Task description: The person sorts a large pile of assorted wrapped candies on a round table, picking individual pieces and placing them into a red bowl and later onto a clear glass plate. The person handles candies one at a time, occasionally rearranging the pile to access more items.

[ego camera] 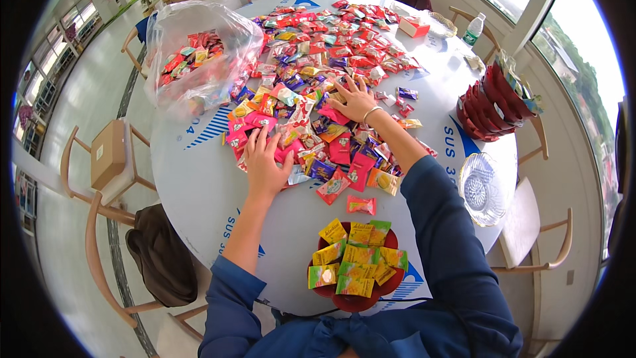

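A wide heap of wrapped candies (318, 54) in red, pink, purple and yellow covers the middle of the round table (194, 209). My left hand (266, 161) rests on the heap's near left edge, fingers apart, over pink packets. Farther right, my right hand (355, 102) lies spread on the pile beside a bright pink packet (334, 113); no candy is plainly gripped in either. A single pink candy (361, 205) lies between the heap and me. Closest to my body, a dark red bowl (355, 302) holds several yellow-and-green packets (360, 254).
A clear plastic bag (223, 20) with more candies stands at the back left. On the right are stacked red bowls (489, 107), a clear glass dish (479, 189), and a water bottle (473, 30). A red-and-white box (414, 27) sits behind. Wooden chairs (541, 243) surround the table.
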`<state>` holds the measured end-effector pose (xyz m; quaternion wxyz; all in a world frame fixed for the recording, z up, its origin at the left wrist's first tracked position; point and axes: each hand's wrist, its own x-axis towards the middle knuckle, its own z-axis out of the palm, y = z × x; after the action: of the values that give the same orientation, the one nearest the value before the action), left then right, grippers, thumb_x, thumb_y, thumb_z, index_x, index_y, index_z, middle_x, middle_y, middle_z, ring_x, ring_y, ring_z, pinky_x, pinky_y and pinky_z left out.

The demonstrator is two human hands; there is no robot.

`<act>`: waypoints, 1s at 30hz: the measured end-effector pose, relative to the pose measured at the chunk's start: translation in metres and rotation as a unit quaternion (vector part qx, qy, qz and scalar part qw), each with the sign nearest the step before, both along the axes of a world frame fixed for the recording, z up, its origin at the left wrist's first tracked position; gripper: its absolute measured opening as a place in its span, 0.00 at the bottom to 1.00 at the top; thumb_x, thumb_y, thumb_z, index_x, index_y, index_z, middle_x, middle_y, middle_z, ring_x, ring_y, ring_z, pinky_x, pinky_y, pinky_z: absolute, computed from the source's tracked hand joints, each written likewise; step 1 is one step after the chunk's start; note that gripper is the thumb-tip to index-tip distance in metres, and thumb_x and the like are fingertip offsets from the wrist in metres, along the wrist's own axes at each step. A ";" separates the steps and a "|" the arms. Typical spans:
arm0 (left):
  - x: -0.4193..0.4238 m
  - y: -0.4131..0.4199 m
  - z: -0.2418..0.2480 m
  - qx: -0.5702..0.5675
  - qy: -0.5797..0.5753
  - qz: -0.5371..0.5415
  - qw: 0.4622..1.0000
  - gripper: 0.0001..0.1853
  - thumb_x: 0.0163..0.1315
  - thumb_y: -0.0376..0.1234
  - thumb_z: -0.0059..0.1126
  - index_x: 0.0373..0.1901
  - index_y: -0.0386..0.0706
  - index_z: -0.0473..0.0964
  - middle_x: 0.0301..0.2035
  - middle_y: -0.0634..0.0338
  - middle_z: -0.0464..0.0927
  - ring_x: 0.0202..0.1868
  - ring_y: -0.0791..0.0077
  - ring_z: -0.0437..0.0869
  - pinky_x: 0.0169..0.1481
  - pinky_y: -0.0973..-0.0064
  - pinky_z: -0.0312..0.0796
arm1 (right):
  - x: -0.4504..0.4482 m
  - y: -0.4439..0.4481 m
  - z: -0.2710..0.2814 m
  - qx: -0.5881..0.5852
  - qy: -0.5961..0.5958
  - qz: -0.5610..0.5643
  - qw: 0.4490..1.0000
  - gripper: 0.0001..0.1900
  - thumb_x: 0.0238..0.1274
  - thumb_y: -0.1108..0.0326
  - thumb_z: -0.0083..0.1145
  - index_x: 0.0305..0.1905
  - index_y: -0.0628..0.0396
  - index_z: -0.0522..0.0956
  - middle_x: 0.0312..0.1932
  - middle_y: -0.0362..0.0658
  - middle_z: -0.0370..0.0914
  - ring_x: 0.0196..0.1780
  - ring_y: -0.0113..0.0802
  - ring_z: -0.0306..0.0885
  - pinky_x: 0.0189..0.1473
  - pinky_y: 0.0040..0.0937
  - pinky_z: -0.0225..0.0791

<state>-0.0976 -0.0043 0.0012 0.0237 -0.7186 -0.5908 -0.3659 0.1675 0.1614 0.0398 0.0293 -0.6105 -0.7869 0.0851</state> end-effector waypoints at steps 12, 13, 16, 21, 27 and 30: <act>0.000 -0.005 0.008 -0.029 0.008 0.006 1.000 0.28 0.62 0.42 0.67 0.62 0.39 0.79 0.72 0.49 0.69 0.75 0.48 0.63 0.78 0.49 0.54 | 0.017 0.030 0.000 0.219 0.112 -0.003 0.969 0.28 0.70 0.41 0.58 0.66 0.47 0.80 0.76 0.52 0.65 0.81 0.58 0.53 0.75 0.65 0.55; 0.000 -0.005 0.008 -0.031 0.009 0.007 0.999 0.28 0.62 0.42 0.67 0.62 0.39 0.79 0.72 0.49 0.69 0.75 0.48 0.63 0.78 0.49 0.54 | 0.017 0.034 -0.002 0.264 0.079 -0.011 0.961 0.29 0.70 0.40 0.58 0.67 0.46 0.80 0.77 0.52 0.64 0.82 0.59 0.52 0.77 0.65 0.51; 0.000 -0.005 0.006 -0.020 0.004 0.004 1.000 0.28 0.62 0.43 0.67 0.61 0.39 0.80 0.70 0.46 0.70 0.75 0.47 0.64 0.77 0.48 0.54 | 0.013 0.040 -0.005 0.089 -0.006 -0.083 0.993 0.41 0.71 0.26 0.40 0.80 0.36 0.63 0.85 0.51 0.50 0.87 0.63 0.34 0.83 0.67 0.30; -0.001 -0.005 0.004 -0.010 0.006 0.002 1.000 0.28 0.62 0.44 0.66 0.60 0.38 0.80 0.70 0.45 0.70 0.74 0.47 0.64 0.77 0.47 0.55 | 0.012 0.030 -0.001 -0.004 -0.068 -0.063 0.996 0.44 0.70 0.21 0.30 0.84 0.30 0.55 0.88 0.48 0.40 0.87 0.66 0.27 0.82 0.69 0.24; -0.001 -0.007 0.009 -0.032 0.011 0.007 0.999 0.27 0.64 0.42 0.65 0.62 0.39 0.79 0.72 0.50 0.69 0.75 0.48 0.63 0.78 0.49 0.55 | 0.025 0.011 -0.006 0.039 -0.032 -0.048 0.998 0.42 0.70 0.22 0.38 0.80 0.31 0.64 0.86 0.53 0.48 0.86 0.69 0.32 0.82 0.71 0.27; -0.002 -0.008 0.010 -0.032 0.009 0.005 0.999 0.27 0.63 0.42 0.65 0.62 0.38 0.79 0.71 0.48 0.69 0.75 0.47 0.63 0.78 0.48 0.54 | 0.022 0.017 -0.005 0.110 0.041 -0.052 0.992 0.38 0.71 0.27 0.45 0.77 0.35 0.70 0.83 0.56 0.53 0.86 0.67 0.39 0.80 0.72 0.35</act>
<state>-0.0999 -0.0121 0.0113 0.0084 -0.7194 -0.6056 -0.3401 0.1896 0.1779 0.0352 0.1330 -0.6396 -0.7568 0.0221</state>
